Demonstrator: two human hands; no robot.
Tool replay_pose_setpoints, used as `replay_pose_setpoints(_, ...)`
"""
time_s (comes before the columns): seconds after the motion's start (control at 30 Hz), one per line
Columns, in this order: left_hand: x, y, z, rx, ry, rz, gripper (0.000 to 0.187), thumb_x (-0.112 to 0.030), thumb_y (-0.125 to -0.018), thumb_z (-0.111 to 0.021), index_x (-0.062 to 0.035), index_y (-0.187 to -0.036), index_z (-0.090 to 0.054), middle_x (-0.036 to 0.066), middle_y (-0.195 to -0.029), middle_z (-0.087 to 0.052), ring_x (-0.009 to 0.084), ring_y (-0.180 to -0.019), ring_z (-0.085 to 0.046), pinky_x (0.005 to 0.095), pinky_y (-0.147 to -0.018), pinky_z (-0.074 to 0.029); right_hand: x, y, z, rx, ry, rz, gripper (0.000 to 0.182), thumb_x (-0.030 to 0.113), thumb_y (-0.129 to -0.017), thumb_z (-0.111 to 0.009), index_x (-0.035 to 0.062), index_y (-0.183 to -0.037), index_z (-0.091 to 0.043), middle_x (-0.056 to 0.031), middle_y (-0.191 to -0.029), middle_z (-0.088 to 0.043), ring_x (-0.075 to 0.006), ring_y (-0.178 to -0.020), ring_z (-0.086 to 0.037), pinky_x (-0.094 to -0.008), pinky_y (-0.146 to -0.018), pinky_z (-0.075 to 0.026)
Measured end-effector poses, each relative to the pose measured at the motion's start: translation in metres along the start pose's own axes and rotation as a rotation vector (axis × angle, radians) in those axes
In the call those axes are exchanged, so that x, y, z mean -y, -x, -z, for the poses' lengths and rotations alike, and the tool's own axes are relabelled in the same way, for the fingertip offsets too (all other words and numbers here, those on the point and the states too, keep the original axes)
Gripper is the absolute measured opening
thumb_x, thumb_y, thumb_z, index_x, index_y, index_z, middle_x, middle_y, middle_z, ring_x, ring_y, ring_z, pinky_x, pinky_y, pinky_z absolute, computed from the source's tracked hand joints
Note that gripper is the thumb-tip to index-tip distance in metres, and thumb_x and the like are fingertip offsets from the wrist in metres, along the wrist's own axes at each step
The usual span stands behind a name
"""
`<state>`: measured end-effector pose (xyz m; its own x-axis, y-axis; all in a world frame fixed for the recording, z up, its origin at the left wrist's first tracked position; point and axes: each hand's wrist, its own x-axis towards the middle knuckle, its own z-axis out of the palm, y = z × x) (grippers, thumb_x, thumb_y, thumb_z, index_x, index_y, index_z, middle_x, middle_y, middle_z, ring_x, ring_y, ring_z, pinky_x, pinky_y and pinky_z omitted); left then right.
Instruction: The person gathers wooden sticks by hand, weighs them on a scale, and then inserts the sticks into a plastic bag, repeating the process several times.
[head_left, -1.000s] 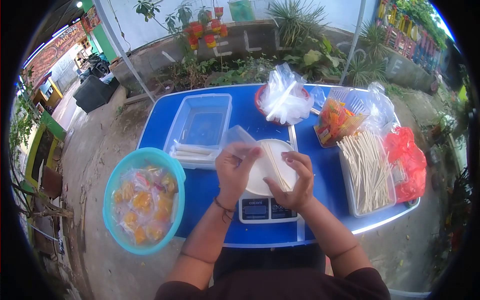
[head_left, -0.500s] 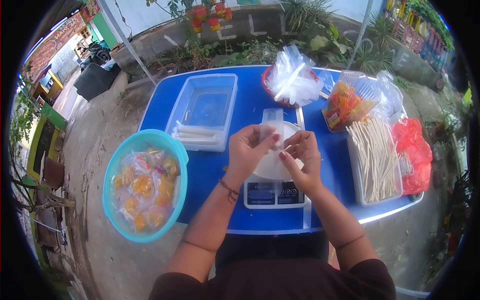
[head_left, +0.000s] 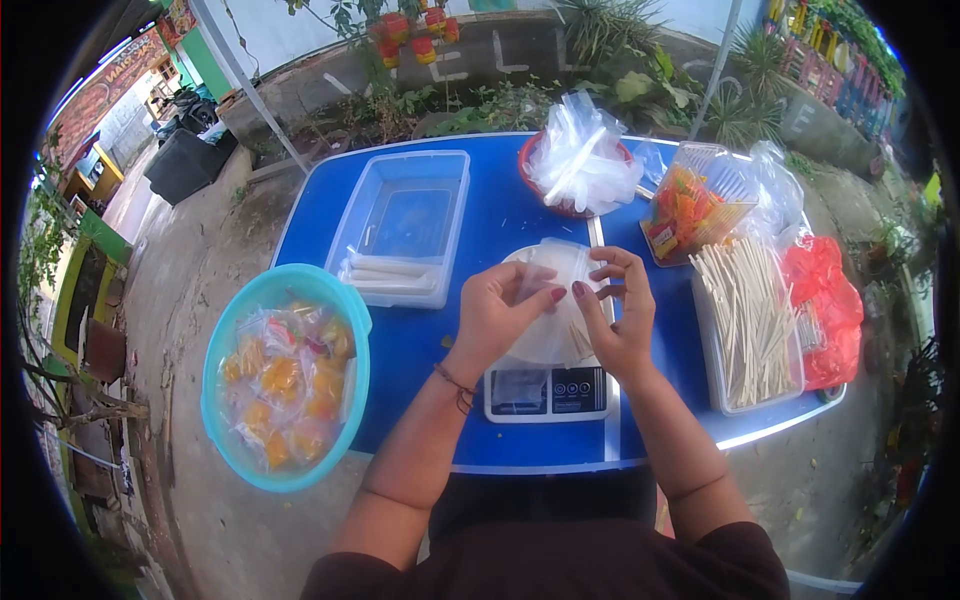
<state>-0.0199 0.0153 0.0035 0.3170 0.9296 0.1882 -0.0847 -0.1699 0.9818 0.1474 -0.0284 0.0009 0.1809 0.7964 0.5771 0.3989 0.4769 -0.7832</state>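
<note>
A clear plastic bag (head_left: 562,262) is stretched between my two hands, over the scale. On its left side, my left hand (head_left: 497,308) grips it between thumb and fingers. At the other side of the bag, my right hand (head_left: 628,318) pinches the edge with thumb and forefinger, its other fingers loosely curled. Below them stands a digital kitchen scale (head_left: 590,392) with a white round plate (head_left: 528,345) on top. A few short pale sticks (head_left: 579,342) show on the plate beside my right thumb, partly behind the film.
Left are a turquoise basin (head_left: 213,400) of filled bags and a clear tub (head_left: 462,205) with white rolls. A red bowl (head_left: 527,160) of plastic bags stands behind. Right are a basket (head_left: 745,215) with orange packets, a box of sticks (head_left: 745,325) and a red bag (head_left: 830,310).
The bag has been spread wider and my hands have moved slightly apart, with the right hand going right. The sticks on the plate have come into sight.
</note>
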Motion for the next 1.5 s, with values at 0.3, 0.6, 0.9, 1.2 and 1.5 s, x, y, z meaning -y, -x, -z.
replay_pose_setpoints(0.3,0.002,0.003,0.001,0.152,-0.147,0.031,0.026,-0.015,-0.080,-0.082,0.0045,-0.094,-0.070,0.007,-0.080,-0.071,0.0098,-0.071,-0.067,0.0227,-0.064,-0.053,-0.007,-0.007,0.008,-0.048,0.222,0.252,0.021,-0.004,-0.071,-0.074,0.0020,-0.090,-0.070,-0.0117,-0.106,-0.063,-0.0248,-0.095,-0.059,-0.0334,-0.077,-0.049)
replay_pose_setpoints(0.6,-0.004,0.003,0.014,0.269,-0.379,0.020,0.027,-0.013,-0.077,-0.084,0.0036,-0.093,-0.070,0.004,-0.076,-0.070,0.0056,-0.068,-0.064,0.0197,-0.061,-0.051,-0.001,-0.019,0.034,0.315,-0.079,0.241,0.013,-0.003,-0.068,-0.064,0.0005,-0.080,-0.068,-0.0130,-0.089,-0.071,-0.0236,-0.082,-0.070,-0.0305,-0.074,-0.054)
replay_pose_setpoints(0.9,-0.015,0.006,0.018,0.388,-0.457,-0.044,0.035,-0.014,-0.071,-0.087,0.0025,-0.097,-0.071,0.006,-0.077,-0.070,0.0039,-0.066,-0.062,0.0178,-0.059,-0.047,-0.006,-0.019,0.040,0.526,-0.256,-0.161,0.027,-0.013,-0.074,-0.053,-0.0043,-0.088,-0.073,-0.0158,-0.088,-0.072,-0.0183,-0.074,-0.071,-0.0277,-0.064,-0.054)
replay_pose_setpoints(1.2,-0.016,0.006,0.016,0.389,-0.446,-0.055,0.037,-0.021,-0.068,-0.089,-0.0002,-0.094,-0.073,0.003,-0.074,-0.070,0.0028,-0.064,-0.055,0.0196,-0.058,-0.044,0.010,-0.022,0.039,0.485,-0.069,0.005,0.011,-0.001,-0.069,-0.079,-0.0001,-0.079,-0.075,-0.0100,-0.085,-0.074,-0.0108,-0.072,-0.067,-0.0231,-0.060,-0.049)
replay_pose_setpoints(1.5,-0.021,0.000,0.031,0.198,-0.577,0.021,0.020,-0.015,-0.088,-0.071,0.0039,-0.093,-0.066,0.007,-0.075,-0.068,0.0039,-0.065,-0.059,0.0222,-0.058,-0.044,-0.014,-0.010,0.012,0.163,0.040,-0.046,0.015,0.001,-0.077,-0.073,0.0029,-0.092,-0.069,-0.0078,-0.087,-0.068,-0.0171,-0.073,-0.064,-0.0300,-0.062,-0.049)
